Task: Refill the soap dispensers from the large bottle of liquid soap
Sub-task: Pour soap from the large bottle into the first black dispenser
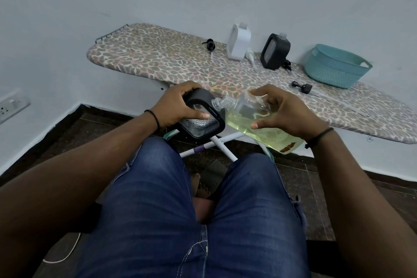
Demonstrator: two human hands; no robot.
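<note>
My left hand (178, 106) grips a black soap dispenser (203, 124) with a clear textured window, held tilted above my knees. My right hand (286, 110) holds the large clear bottle (252, 119) of yellow-green liquid soap, tipped sideways with its open neck touching the dispenser's opening. On the leopard-print ironing board (158, 58) stand a white dispenser (238, 43) and a second black dispenser (274, 52), both without pumps. Loose pump heads lie beside them: a black one (209, 44), a white one (250, 54), and another black one (301, 86).
A teal woven basket (336, 65) sits at the board's right end. The board's white legs (216, 142) cross under my hands. A wall socket (11, 106) is at the left, and a white cable (65, 253) lies on the dark floor. My jeans fill the foreground.
</note>
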